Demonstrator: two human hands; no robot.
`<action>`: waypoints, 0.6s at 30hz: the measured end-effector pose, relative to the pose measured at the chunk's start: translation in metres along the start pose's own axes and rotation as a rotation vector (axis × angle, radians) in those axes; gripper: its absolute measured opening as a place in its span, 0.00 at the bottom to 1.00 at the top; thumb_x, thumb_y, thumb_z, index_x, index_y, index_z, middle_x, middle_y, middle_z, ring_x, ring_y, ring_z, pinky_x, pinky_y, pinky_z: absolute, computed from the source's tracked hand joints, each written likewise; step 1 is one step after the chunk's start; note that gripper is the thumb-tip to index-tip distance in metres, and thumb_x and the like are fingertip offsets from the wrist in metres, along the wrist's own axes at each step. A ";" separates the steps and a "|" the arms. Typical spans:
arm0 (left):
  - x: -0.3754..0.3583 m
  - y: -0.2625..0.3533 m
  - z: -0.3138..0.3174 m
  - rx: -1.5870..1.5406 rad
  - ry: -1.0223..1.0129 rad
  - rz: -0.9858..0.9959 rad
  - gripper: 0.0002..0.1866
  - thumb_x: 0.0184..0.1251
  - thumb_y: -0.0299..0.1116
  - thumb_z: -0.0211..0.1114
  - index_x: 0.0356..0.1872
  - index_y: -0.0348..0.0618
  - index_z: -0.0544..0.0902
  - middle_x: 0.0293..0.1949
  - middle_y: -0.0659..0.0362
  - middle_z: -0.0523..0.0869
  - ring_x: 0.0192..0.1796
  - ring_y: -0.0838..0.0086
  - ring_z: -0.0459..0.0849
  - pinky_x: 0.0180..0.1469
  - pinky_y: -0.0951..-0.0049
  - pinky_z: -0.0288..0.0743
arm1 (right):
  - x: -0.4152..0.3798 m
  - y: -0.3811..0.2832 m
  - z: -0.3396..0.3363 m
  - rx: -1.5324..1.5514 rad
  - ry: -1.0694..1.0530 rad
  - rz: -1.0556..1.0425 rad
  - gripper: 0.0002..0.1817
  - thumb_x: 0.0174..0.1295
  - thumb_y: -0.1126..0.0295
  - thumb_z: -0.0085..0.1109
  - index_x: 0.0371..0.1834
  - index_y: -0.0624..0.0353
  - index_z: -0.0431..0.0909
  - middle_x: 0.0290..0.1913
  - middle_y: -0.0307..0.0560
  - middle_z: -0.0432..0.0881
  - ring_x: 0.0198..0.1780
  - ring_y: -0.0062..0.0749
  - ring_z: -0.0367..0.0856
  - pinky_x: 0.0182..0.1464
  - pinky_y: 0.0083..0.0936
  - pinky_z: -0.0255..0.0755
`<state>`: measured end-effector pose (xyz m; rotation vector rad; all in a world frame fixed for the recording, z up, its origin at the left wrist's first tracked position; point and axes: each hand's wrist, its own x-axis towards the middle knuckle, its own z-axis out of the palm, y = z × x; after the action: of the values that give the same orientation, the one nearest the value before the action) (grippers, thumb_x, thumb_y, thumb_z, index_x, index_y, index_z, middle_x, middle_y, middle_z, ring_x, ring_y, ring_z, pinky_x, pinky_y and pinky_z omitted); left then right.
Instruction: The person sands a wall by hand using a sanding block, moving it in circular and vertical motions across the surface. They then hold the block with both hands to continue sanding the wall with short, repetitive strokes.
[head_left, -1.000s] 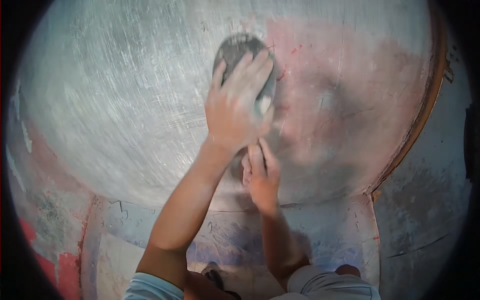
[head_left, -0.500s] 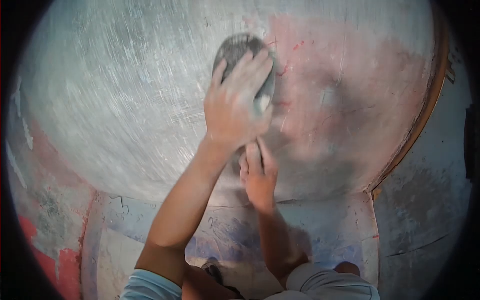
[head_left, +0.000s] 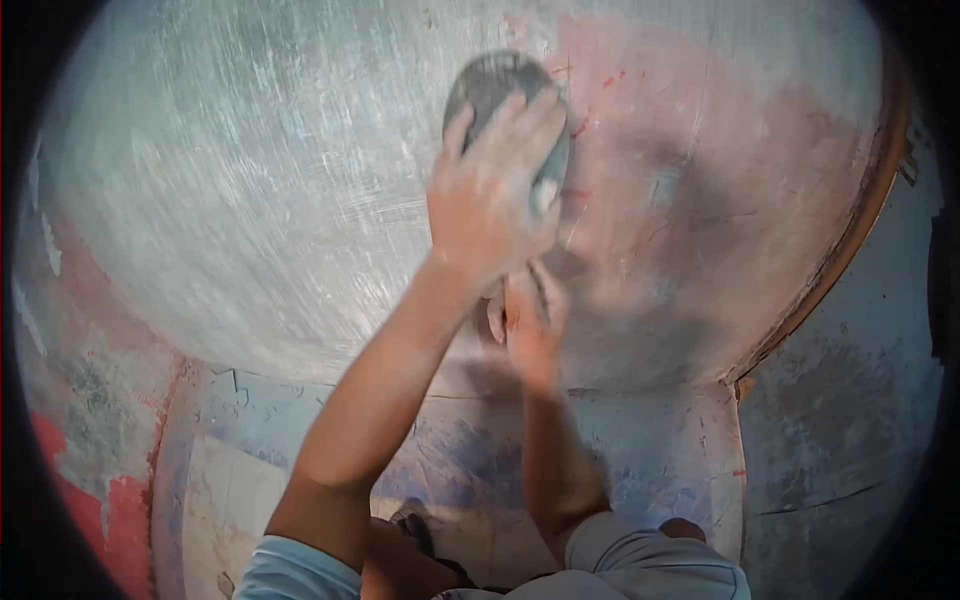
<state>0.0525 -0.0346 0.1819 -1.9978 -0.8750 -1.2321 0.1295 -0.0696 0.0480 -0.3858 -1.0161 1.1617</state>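
Observation:
My left hand [head_left: 485,190] lies over a dark oval sander [head_left: 500,75], its fingers spread across the top and the palm pressed down. The sander rests against a large curved surface [head_left: 250,170] that is grey, dusty and streaked with fine scratches. A teal edge with a pale spot shows on the sander beside the left thumb. Just below, my right hand [head_left: 535,320] is closed with curled fingers around the sander's lower end; that grip is partly hidden and blurred.
A faded red patch [head_left: 720,150] covers the right part of the curved surface. A brown rim [head_left: 840,270] runs along its right edge. Below lies a lower ledge [head_left: 640,420] with bluish stains. Red paint [head_left: 130,520] shows at lower left.
Both hands and the sander have shifted slightly right, with the sander also a little higher in view. The whole view has moved a little as well.

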 end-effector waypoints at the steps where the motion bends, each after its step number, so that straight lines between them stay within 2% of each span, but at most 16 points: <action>1: -0.021 0.003 0.007 0.002 -0.033 -0.020 0.36 0.53 0.28 0.70 0.70 0.49 0.84 0.75 0.59 0.81 0.77 0.61 0.78 0.82 0.47 0.60 | -0.009 0.032 -0.015 0.015 0.013 -0.031 0.14 0.81 0.65 0.58 0.55 0.67 0.82 0.24 0.32 0.76 0.21 0.13 0.68 0.23 0.18 0.57; 2: -0.044 0.004 0.014 0.028 -0.053 -0.043 0.37 0.51 0.28 0.71 0.70 0.51 0.84 0.75 0.60 0.81 0.77 0.61 0.79 0.82 0.47 0.61 | -0.020 0.048 -0.018 0.015 0.014 -0.030 0.14 0.81 0.65 0.58 0.55 0.67 0.82 0.24 0.32 0.76 0.21 0.13 0.68 0.23 0.18 0.57; 4: -0.072 0.011 0.018 -0.006 -0.065 -0.074 0.38 0.51 0.28 0.70 0.71 0.50 0.84 0.76 0.59 0.81 0.77 0.60 0.79 0.81 0.47 0.62 | -0.042 0.072 -0.015 0.017 0.231 -0.170 0.14 0.79 0.71 0.60 0.60 0.69 0.83 0.28 0.35 0.80 0.23 0.13 0.71 0.24 0.18 0.61; 5: -0.075 0.010 0.019 -0.033 -0.062 -0.099 0.38 0.50 0.28 0.70 0.71 0.50 0.84 0.76 0.59 0.81 0.77 0.60 0.78 0.81 0.47 0.62 | -0.044 0.078 -0.019 -0.046 0.274 -0.246 0.14 0.77 0.75 0.61 0.61 0.70 0.84 0.32 0.38 0.83 0.25 0.13 0.72 0.26 0.18 0.64; 6: -0.064 0.007 0.017 -0.031 -0.052 -0.097 0.38 0.50 0.28 0.70 0.71 0.50 0.84 0.76 0.59 0.81 0.77 0.60 0.78 0.81 0.47 0.62 | -0.037 0.071 -0.016 -0.047 0.267 -0.254 0.14 0.77 0.75 0.61 0.61 0.70 0.84 0.32 0.38 0.83 0.25 0.13 0.72 0.26 0.18 0.64; 8: -0.030 0.003 0.006 -0.035 -0.003 -0.026 0.38 0.49 0.30 0.70 0.70 0.50 0.85 0.73 0.59 0.83 0.76 0.61 0.80 0.81 0.48 0.63 | -0.025 0.037 -0.003 -0.184 0.233 -0.246 0.12 0.79 0.75 0.58 0.58 0.71 0.81 0.25 0.34 0.74 0.20 0.11 0.65 0.21 0.17 0.56; 9: -0.011 0.001 0.003 -0.037 0.012 -0.015 0.37 0.50 0.30 0.70 0.69 0.49 0.85 0.73 0.59 0.83 0.76 0.60 0.79 0.81 0.49 0.63 | -0.017 0.014 0.012 -0.206 0.260 -0.259 0.09 0.79 0.74 0.58 0.53 0.68 0.83 0.25 0.33 0.74 0.20 0.10 0.66 0.21 0.17 0.56; 10: 0.005 0.000 0.001 -0.035 0.027 -0.008 0.37 0.50 0.30 0.69 0.70 0.49 0.84 0.74 0.59 0.83 0.76 0.59 0.79 0.81 0.48 0.63 | -0.008 -0.003 0.018 -0.206 0.258 -0.260 0.09 0.79 0.74 0.58 0.53 0.68 0.83 0.25 0.33 0.74 0.20 0.10 0.66 0.21 0.17 0.56; 12: 0.017 0.000 0.001 -0.032 0.025 -0.008 0.38 0.51 0.30 0.68 0.71 0.49 0.83 0.75 0.58 0.82 0.77 0.57 0.78 0.82 0.46 0.61 | 0.004 -0.024 0.017 -0.135 0.196 -0.087 0.15 0.80 0.70 0.60 0.64 0.63 0.86 0.30 0.35 0.83 0.23 0.13 0.71 0.24 0.18 0.64; 14: 0.002 -0.002 0.006 -0.005 0.017 0.003 0.38 0.51 0.30 0.69 0.71 0.49 0.83 0.74 0.59 0.82 0.77 0.57 0.78 0.82 0.45 0.61 | 0.005 0.006 0.005 -0.130 0.186 -0.096 0.14 0.80 0.70 0.58 0.61 0.63 0.86 0.29 0.33 0.79 0.25 0.13 0.69 0.26 0.19 0.64; 16: -0.026 0.000 0.008 0.044 -0.033 -0.021 0.38 0.51 0.30 0.71 0.71 0.49 0.83 0.74 0.59 0.82 0.76 0.58 0.79 0.82 0.45 0.59 | -0.006 0.060 -0.012 -0.323 0.154 -0.268 0.14 0.79 0.73 0.56 0.61 0.65 0.85 0.28 0.32 0.75 0.27 0.13 0.67 0.29 0.20 0.63; 17: -0.047 -0.002 0.010 0.028 -0.043 -0.032 0.38 0.50 0.29 0.71 0.71 0.49 0.83 0.75 0.58 0.82 0.77 0.57 0.79 0.82 0.45 0.59 | -0.018 0.081 -0.018 -0.273 0.112 -0.231 0.10 0.78 0.75 0.55 0.54 0.68 0.84 0.28 0.34 0.72 0.30 0.14 0.67 0.31 0.21 0.63; 18: -0.068 -0.006 0.012 0.010 -0.051 -0.042 0.38 0.50 0.28 0.71 0.71 0.49 0.83 0.75 0.58 0.81 0.77 0.57 0.78 0.82 0.46 0.59 | -0.028 0.086 -0.013 -0.269 0.118 -0.237 0.10 0.78 0.75 0.55 0.54 0.68 0.84 0.28 0.34 0.72 0.30 0.14 0.67 0.31 0.21 0.63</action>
<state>0.0305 -0.0357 0.1164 -2.0205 -0.9503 -1.2018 0.0899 -0.0578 -0.0333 -0.5254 -1.0850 0.7826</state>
